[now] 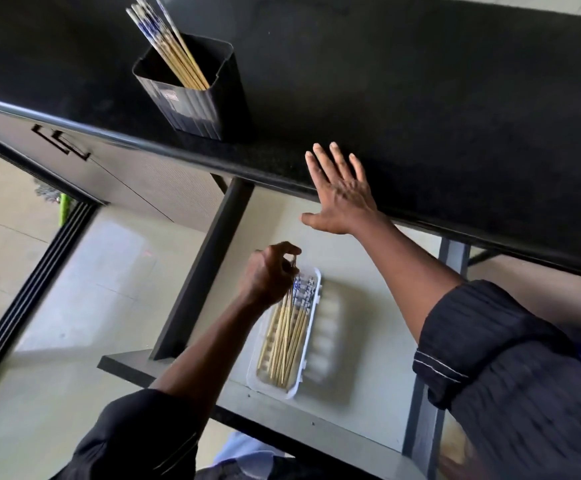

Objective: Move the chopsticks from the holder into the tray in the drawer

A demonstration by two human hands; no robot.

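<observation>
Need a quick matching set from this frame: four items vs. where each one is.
Items:
1. black ribbed plastic holder
2. white plastic tray
3. left hand
4. right hand

Places:
A. flat on the black countertop's edge
B. in the open drawer
C. over the tray, pinching chopsticks
D. upright on the countertop

Pairs: 1-D, 2-B, 3-C, 4-A

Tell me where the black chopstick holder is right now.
In the head view, the black holder stands upper left on the dark countertop near its front edge, chopsticks inside, beyond and left of the flat right hand.
</observation>
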